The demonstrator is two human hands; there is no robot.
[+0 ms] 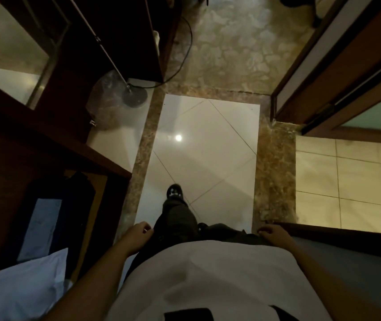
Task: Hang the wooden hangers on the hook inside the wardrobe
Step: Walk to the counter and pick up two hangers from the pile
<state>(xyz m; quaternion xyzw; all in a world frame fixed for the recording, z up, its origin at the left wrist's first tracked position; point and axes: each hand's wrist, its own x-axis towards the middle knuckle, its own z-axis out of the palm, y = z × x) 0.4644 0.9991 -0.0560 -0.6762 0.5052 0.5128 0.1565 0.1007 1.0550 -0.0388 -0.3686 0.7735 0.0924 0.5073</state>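
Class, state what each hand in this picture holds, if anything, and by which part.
Nothing is held. The left hand and the right hand hang at the person's sides, fingers loosely curled and empty.

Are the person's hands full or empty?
Empty. The left hand and the right hand hang loosely curled at the person's sides, and nothing shows in either one.

floor tiles (208, 144) — glossy | wardrobe (34, 144) — dark wood | shirt (208, 274) — matt cloth
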